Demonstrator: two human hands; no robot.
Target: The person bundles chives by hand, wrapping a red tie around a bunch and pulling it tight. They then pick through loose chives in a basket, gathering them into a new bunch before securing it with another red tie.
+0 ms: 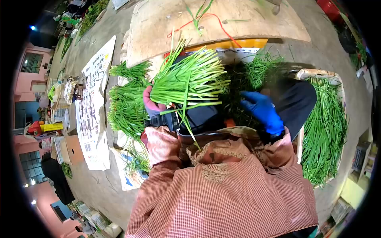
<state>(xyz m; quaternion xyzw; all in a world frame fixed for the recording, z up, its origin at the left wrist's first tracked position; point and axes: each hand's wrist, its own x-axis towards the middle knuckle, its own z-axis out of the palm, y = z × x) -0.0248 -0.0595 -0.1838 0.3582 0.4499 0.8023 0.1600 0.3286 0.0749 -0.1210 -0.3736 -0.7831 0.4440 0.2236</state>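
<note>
My left hand (152, 102), in a pink and grey glove, is closed round a thick bundle of long green stalks (190, 79), whose pale cut ends point right. One loose stalk hangs down from the bundle toward my lap. My right hand (258, 108), in a blue glove, is held apart from the bundle with nothing in it, its fingers stretched to the left. Beyond that hand lies a loose heap of thin green stalks (262, 69). Tied-looking bunches (127, 103) lie on the left, beside my left hand.
A wooden board (158, 31) with a red string (222, 25) lies in front. On the right stands a long crate (341, 81) full of green stalks. A printed sheet (93, 111) is spread on the floor at the left. A dark-clothed person (55, 176) is at the far left.
</note>
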